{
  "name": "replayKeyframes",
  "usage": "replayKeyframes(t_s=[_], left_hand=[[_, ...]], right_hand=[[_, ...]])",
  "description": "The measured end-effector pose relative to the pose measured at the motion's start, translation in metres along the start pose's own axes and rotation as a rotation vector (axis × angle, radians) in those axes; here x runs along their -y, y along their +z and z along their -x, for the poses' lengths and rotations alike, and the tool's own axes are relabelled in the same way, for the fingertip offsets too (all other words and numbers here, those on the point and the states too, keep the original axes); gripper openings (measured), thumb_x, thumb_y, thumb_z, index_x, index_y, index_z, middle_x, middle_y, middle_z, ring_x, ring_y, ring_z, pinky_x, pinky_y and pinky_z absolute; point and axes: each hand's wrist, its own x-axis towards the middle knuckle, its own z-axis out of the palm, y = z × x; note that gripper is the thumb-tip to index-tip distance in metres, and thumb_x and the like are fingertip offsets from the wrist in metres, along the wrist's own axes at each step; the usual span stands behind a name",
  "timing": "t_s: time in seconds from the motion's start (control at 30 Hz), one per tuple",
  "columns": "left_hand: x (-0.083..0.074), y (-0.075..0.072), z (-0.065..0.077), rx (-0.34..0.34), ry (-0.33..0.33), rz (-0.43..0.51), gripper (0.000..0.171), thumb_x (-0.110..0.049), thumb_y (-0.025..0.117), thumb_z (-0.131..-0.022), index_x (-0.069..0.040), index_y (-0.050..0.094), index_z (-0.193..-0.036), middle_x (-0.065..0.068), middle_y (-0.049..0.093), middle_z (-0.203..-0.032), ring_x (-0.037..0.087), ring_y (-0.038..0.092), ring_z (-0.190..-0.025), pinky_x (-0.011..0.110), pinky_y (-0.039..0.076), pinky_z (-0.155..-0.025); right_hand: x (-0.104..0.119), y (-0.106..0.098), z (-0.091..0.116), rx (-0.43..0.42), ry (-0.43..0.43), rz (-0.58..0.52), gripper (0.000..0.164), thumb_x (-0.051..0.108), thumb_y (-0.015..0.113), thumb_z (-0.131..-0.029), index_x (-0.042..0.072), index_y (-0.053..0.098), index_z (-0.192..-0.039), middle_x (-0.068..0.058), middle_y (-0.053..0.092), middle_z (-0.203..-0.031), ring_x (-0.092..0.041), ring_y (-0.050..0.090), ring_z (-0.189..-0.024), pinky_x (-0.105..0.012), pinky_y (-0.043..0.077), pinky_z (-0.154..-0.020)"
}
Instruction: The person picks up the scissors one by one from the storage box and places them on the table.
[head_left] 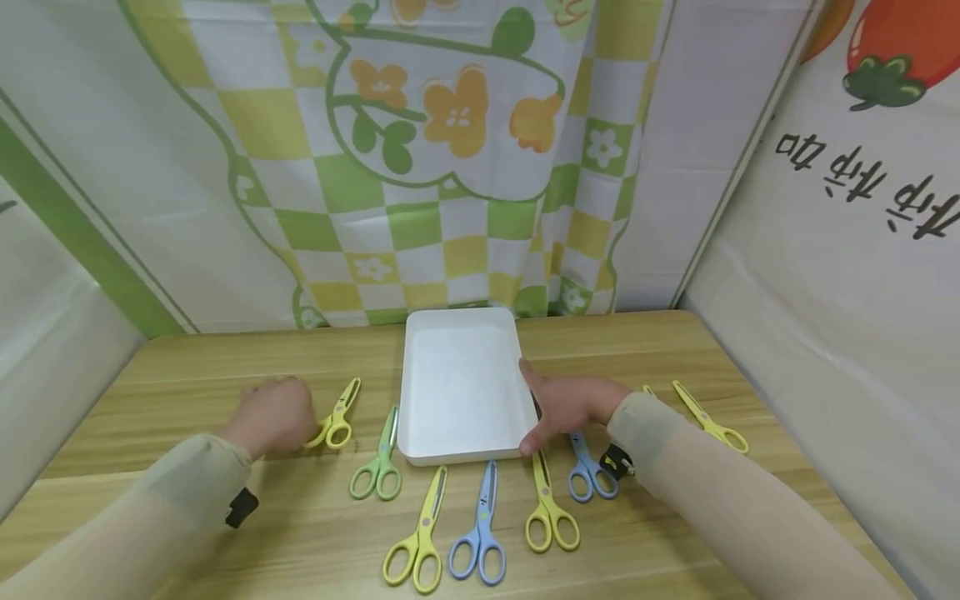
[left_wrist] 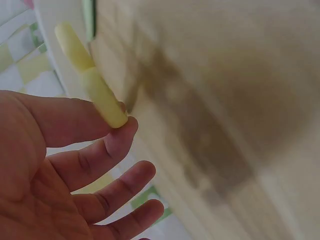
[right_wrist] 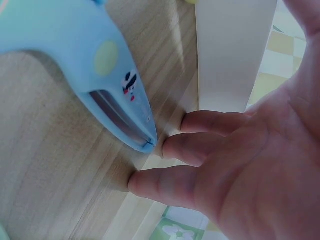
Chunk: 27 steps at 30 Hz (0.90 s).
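Note:
In the head view my left hand [head_left: 273, 414] is at the left beside yellow scissors [head_left: 341, 421]. The left wrist view shows its thumb and index finger pinching a yellow scissor handle [left_wrist: 102, 95], the other fingers apart from it. A white tray [head_left: 467, 458] lies at the back middle with nothing in it. My right hand [head_left: 570, 404] is spread against its right side, touching the rim near the front corner. In the right wrist view several fingers [right_wrist: 165, 185] reach out with tips at the tabletop, close to blue scissors [right_wrist: 117, 85].
In front of the tray lie green scissors [head_left: 384, 458], yellow scissors [head_left: 423, 537], blue scissors [head_left: 482, 529] and more yellow scissors [head_left: 547, 508]. Another yellow pair [head_left: 708, 419] lies far right, partly near the right sleeve. A patterned curtain [head_left: 450, 242] hangs behind the wooden table [head_left: 622, 342].

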Motion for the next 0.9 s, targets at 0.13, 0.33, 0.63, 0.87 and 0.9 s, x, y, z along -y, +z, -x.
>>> replayKeyframes(t_s=[0.13, 0.33, 0.63, 0.87, 0.9], left_hand=[[-0.004, 0.007, 0.002, 0.001, -0.002, -0.009, 0.023, -0.013, 0.062, -0.085, -0.011, 0.052, -0.065, 0.011, 0.056, -0.08, 0.037, 0.054, -0.081, 0.069, 0.04, -0.08], [-0.009, 0.014, 0.002, -0.002, -0.005, 0.004, 0.022, -0.013, 0.063, -0.085, -0.01, 0.053, -0.066, 0.012, 0.056, -0.083, 0.037, 0.054, -0.082, 0.066, 0.044, -0.078], [-0.014, 0.017, 0.002, -0.002, 0.011, 0.004, 0.016, -0.012, 0.06, -0.089, -0.007, 0.061, -0.074, 0.018, 0.057, -0.091, 0.041, 0.055, -0.087, 0.063, 0.046, -0.077], [-0.014, 0.019, 0.006, -0.038, 0.039, 0.025, 0.02, -0.016, 0.063, -0.089, -0.01, 0.057, -0.071, 0.01, 0.051, -0.081, 0.03, 0.05, -0.076, 0.052, 0.045, -0.066], [-0.014, 0.019, 0.006, -0.041, 0.042, 0.027, 0.021, -0.016, 0.063, -0.09, -0.011, 0.057, -0.071, 0.009, 0.051, -0.081, 0.029, 0.05, -0.075, 0.051, 0.045, -0.065]], right_hand=[[0.0, -0.001, 0.001, 0.006, -0.012, -0.018, 0.141, 0.055, 0.084, -0.072, 0.004, -0.018, -0.155, -0.026, 0.013, -0.16, -0.028, 0.023, -0.145, -0.038, 0.021, -0.117], [0.0, 0.0, 0.0, 0.01, -0.009, -0.024, 0.141, 0.056, 0.084, -0.072, 0.005, -0.018, -0.155, -0.024, 0.008, -0.161, -0.027, 0.019, -0.146, -0.038, 0.018, -0.117], [0.0, 0.001, -0.002, 0.006, -0.013, -0.05, 0.141, 0.054, 0.085, -0.072, 0.005, -0.019, -0.155, -0.024, 0.004, -0.162, -0.027, 0.017, -0.147, -0.038, 0.018, -0.117], [-0.002, 0.0, -0.005, 0.009, -0.019, -0.051, 0.143, 0.054, 0.085, -0.072, 0.005, -0.021, -0.154, -0.026, 0.009, -0.161, -0.027, 0.021, -0.146, -0.037, 0.02, -0.117], [-0.002, 0.0, -0.005, 0.009, -0.02, -0.053, 0.143, 0.054, 0.085, -0.073, 0.005, -0.022, -0.154, -0.027, 0.011, -0.16, -0.027, 0.023, -0.145, -0.037, 0.021, -0.116]])
